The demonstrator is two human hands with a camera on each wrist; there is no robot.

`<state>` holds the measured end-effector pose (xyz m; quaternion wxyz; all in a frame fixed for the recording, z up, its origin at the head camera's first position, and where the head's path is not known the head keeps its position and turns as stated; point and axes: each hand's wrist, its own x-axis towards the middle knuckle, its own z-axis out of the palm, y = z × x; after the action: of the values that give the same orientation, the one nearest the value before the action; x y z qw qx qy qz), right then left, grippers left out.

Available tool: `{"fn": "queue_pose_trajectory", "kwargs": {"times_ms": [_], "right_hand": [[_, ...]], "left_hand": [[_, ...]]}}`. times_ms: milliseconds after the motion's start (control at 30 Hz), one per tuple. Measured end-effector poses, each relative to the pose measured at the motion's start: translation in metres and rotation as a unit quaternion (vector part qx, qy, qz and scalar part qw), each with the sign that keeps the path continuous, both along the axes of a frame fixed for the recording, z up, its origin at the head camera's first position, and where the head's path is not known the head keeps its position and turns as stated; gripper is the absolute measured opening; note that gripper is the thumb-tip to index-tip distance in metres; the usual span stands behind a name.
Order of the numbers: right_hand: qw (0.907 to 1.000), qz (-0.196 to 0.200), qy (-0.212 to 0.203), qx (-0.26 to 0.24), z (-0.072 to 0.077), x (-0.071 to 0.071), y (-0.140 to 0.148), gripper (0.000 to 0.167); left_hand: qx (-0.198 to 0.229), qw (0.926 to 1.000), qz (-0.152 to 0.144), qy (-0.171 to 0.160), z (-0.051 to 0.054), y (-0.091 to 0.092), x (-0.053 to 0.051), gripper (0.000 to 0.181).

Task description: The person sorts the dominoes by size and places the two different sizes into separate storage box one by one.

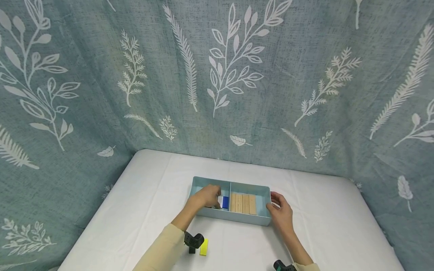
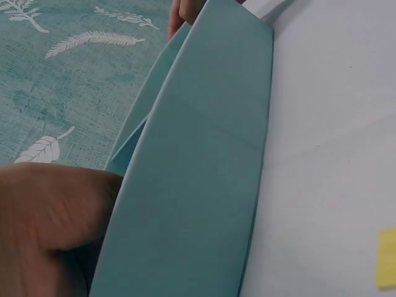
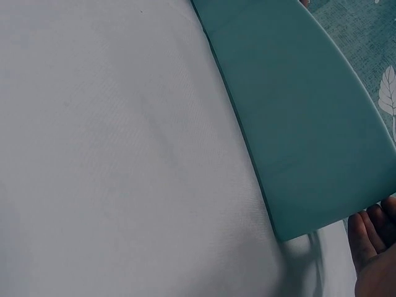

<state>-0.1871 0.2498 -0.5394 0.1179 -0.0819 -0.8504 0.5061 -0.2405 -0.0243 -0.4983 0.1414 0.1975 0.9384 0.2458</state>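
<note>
A light blue box [image 1: 234, 216] with a divider down its middle stands on the white table. My left hand [image 1: 208, 195] reaches into its left compartment, fingers bent downward beside a white block [image 1: 220, 201] and a blue block [image 1: 225, 202]. Whether the fingertips hold a block is hidden; in the left wrist view the box's wall covers them. At the box's right end my right hand [image 1: 282, 212] grips the end wall, thumb at the rim and fingers along the outside. Several light wooden blocks [image 1: 242, 203] lie side by side in the right compartment.
A yellow block [image 1: 204, 247] lies on the white cloth [image 1: 234, 250] in front of the box. Beside it a small black piece [image 1: 192, 250] shows partly, below the left wrist's camera [image 1: 194, 240]. A leaf-patterned curtain [image 1: 203, 124] hangs behind the table.
</note>
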Motion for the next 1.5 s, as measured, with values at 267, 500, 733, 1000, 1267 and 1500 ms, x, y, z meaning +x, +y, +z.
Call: {"fn": "queue_pose_trajectory", "kwargs": {"times_ms": [267, 500, 733, 1000, 1267, 1500], "right_hand": [[1.0, 0.003, -0.003, -0.004, -0.001, -0.002, 0.0, 0.047], [1.0, 0.002, -0.002, -0.004, -0.002, -0.002, 0.0, 0.046], [1.0, -0.001, -0.008, 0.0, -0.001, -0.001, -0.001, 0.047], [0.9999, 0.0, -0.011, -0.001, -0.001, 0.001, 0.0, 0.048], [1.0, -0.006, -0.003, 0.004, -0.001, 0.003, -0.001, 0.047], [1.0, 0.0, -0.004, 0.003, 0.0, 0.0, 0.0, 0.047]], "left_hand": [[0.059, 0.9981, -0.001, -0.019, 0.01, -0.007, 0.003, 0.045], [0.078, 0.9969, -0.01, 0.0, 0.027, -0.013, 0.007, 0.044], [0.102, 0.9947, -0.01, 0.009, 0.042, -0.021, 0.018, 0.045], [0.107, 0.9925, -0.019, 0.056, 0.055, -0.031, 0.04, 0.043], [0.119, 0.9907, -0.023, 0.063, 0.058, -0.038, 0.073, 0.042], [0.125, 0.9914, -0.017, 0.036, 0.056, -0.048, 0.1, 0.047]]}}
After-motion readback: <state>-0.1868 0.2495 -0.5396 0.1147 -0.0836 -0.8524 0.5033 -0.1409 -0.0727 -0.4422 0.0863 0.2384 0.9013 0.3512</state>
